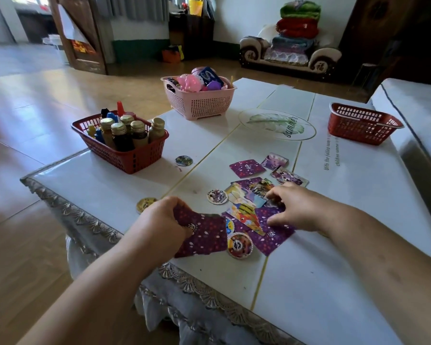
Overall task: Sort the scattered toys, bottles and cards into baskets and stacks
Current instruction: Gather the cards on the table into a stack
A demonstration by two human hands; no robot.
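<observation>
Our left hand has its fingers curled round a small stack of purple-backed cards, held just above the near table edge. Our right hand is over the loose pile, fingers spread and bent, tips touching a picture-side card; we can't tell if anything is pinched yet.

Loose cards lie fanned between the two hands and just beyond, some face up, some purple side up. Round discs are mixed in: one beside the held stack, one left of the pile, one further back, a yellow one just beside our left hand.

Farther out on the table: red basket at left, packed with bottles; pink basket behind, full of toys; a second red basket at right, looks empty as far as we see.

We judge toys and bottles done. Cards partly stacked; rest of pile and the discs left.
</observation>
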